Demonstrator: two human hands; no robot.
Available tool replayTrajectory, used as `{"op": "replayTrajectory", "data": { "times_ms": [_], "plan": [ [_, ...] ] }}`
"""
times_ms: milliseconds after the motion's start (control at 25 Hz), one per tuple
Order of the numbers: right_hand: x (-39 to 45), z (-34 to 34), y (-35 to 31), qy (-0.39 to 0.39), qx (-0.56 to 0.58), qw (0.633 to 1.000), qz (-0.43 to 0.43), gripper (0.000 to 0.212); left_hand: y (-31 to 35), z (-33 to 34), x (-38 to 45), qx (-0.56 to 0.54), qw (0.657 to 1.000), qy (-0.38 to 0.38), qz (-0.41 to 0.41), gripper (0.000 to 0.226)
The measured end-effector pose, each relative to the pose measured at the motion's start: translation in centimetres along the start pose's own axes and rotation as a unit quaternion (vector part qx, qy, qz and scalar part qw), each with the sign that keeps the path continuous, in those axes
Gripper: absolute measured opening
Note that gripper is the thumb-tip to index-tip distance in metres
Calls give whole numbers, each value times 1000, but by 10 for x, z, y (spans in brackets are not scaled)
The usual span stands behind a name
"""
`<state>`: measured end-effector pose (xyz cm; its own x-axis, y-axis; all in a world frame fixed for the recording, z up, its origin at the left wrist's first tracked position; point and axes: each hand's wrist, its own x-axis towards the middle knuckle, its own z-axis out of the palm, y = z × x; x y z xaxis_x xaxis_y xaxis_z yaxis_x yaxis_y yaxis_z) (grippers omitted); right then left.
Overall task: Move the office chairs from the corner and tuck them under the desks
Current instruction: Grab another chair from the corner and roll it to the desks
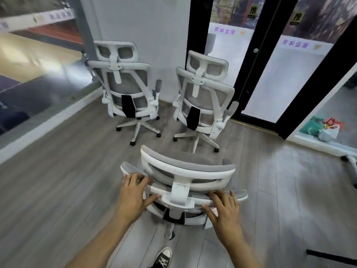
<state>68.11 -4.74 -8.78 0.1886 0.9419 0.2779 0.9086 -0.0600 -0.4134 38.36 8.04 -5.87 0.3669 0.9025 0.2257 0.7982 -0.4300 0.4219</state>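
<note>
Both bare forearms reached up from the bottom edge of the frame toward its centre, converging slightly. The left hand [134, 194] lay left of centre, fingers spread and bent at the knuckles, thumb stretched out to the right. The right hand [224, 211] sat lower and right of centre, palm down, fingers splayed and fairly straight, thumb angled to the upper left. Whether either grip had closed was unclear. One dark sneakered foot [163, 258] showed at bottom centre.
</note>
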Motion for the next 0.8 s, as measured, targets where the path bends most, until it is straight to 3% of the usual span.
{"op": "replayTrajectory", "data": {
  "times_ms": [360,560,800],
  "plan": [
    [-11,51,-118,-76,148,961,-219,46,-55,-74,-199,77,963,105,-238,64],
    [-41,91,-235,-137,198,917,-317,44,-83,-124,-320,100,907,191,-361,65],
    [-110,139,-392,-218,237,840,-438,43,-117,-172,-482,122,813,260,-506,60]
  ]
}}
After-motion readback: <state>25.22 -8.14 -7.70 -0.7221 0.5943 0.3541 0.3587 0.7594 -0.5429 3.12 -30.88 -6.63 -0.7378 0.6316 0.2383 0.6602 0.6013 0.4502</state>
